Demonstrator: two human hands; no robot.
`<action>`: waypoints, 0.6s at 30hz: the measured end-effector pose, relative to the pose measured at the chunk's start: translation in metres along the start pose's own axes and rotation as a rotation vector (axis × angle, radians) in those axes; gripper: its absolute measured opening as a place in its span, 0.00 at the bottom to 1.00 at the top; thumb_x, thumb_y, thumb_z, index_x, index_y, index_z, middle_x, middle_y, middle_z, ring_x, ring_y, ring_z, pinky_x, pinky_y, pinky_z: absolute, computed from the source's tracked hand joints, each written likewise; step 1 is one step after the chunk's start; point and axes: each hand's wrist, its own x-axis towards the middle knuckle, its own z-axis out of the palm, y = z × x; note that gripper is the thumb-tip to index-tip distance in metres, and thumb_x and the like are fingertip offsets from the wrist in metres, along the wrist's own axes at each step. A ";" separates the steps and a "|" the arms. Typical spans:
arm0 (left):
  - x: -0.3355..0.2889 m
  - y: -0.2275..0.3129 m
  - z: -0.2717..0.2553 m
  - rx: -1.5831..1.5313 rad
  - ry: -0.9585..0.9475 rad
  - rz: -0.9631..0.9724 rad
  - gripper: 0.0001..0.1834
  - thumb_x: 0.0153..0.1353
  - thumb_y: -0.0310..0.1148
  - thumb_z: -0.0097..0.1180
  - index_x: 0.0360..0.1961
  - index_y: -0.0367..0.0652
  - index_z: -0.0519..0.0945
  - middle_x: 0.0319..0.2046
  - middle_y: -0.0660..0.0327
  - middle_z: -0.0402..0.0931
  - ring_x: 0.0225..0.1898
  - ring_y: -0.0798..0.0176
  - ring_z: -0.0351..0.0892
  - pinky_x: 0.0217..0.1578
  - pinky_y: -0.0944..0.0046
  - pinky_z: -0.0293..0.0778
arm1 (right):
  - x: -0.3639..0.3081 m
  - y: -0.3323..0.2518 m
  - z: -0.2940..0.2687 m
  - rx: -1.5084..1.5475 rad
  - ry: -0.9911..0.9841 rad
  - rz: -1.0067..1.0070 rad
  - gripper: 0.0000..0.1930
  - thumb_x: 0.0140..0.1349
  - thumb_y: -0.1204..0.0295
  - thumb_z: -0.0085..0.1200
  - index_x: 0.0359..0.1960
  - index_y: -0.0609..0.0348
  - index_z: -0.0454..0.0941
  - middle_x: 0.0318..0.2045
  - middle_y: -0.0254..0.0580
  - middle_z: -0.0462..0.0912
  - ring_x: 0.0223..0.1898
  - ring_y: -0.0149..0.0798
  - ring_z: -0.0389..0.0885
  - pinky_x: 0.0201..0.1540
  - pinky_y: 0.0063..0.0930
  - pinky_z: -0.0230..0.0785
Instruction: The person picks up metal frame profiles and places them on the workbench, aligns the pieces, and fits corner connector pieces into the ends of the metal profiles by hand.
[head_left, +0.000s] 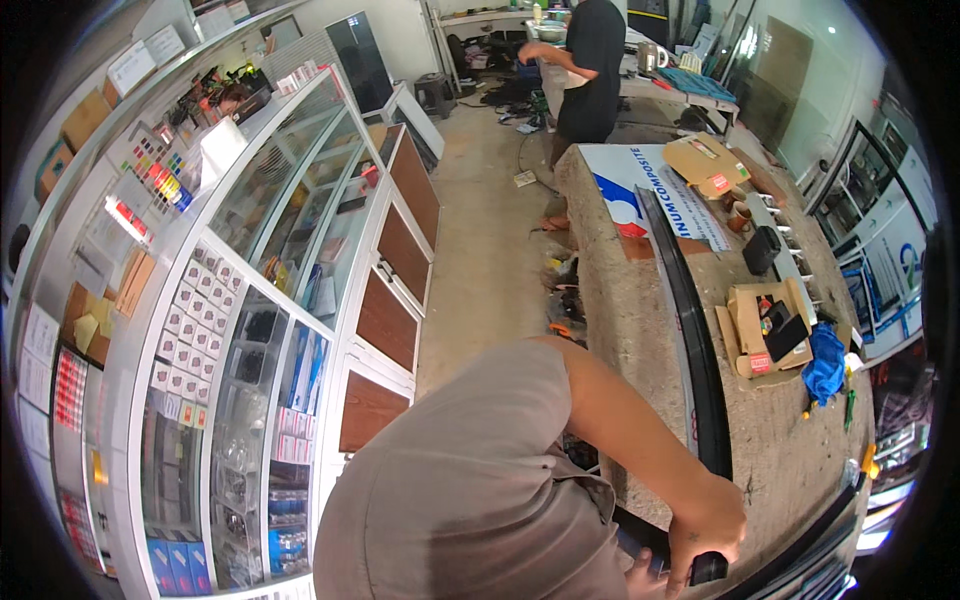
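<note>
A long black profile (697, 340) with a pale edge lies lengthwise on the worn workbench (625, 330). My left arm reaches across from a grey-brown sleeve, elbow raised. At the profile's near end, my left hand (708, 525) is closed around it, fingers pointing down. A short black part of it shows below the knuckles. My right hand (645, 577) shows only as a few fingers at the lower edge, close beside the left fingertips. The rest of it is hidden by my shirt and the picture's edge.
On the bench are an open cardboard box (760, 340), a blue bag (824, 365), a black case (762, 249), a brown cup (739, 217) and a printed sheet (612, 165). A glass display cabinet (350, 290) lines the left. Another person (590, 75) stands beyond the bench.
</note>
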 end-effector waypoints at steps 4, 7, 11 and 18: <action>0.012 -0.008 -0.009 -0.057 -0.118 -0.054 0.47 0.40 0.81 0.59 0.39 0.45 0.84 0.27 0.62 0.85 0.41 0.54 0.85 0.43 0.55 0.79 | 0.003 -0.003 0.003 -0.007 -0.003 0.008 0.22 0.59 0.68 0.53 0.54 0.66 0.77 0.50 0.46 0.81 0.55 0.41 0.77 0.61 0.36 0.67; 0.014 -0.008 -0.014 -0.111 -0.127 -0.085 0.44 0.40 0.81 0.60 0.36 0.48 0.84 0.21 0.66 0.83 0.39 0.57 0.85 0.43 0.56 0.80 | 0.003 -0.005 0.004 -0.011 0.004 0.011 0.21 0.60 0.67 0.52 0.53 0.66 0.77 0.50 0.46 0.81 0.55 0.41 0.77 0.61 0.36 0.67; 0.000 0.005 -0.024 -0.090 -0.054 -0.091 0.45 0.42 0.80 0.60 0.37 0.45 0.86 0.27 0.59 0.85 0.41 0.54 0.85 0.44 0.55 0.80 | -0.004 -0.007 0.004 0.004 0.003 0.022 0.21 0.62 0.66 0.51 0.53 0.66 0.77 0.50 0.46 0.81 0.55 0.41 0.77 0.61 0.36 0.66; 0.018 -0.003 -0.029 -0.295 -0.091 0.047 0.44 0.41 0.78 0.63 0.29 0.40 0.87 0.30 0.46 0.85 0.37 0.44 0.85 0.41 0.49 0.80 | -0.033 -0.010 -0.014 0.055 0.170 0.066 0.21 0.64 0.64 0.49 0.52 0.67 0.78 0.50 0.47 0.81 0.54 0.42 0.77 0.62 0.35 0.66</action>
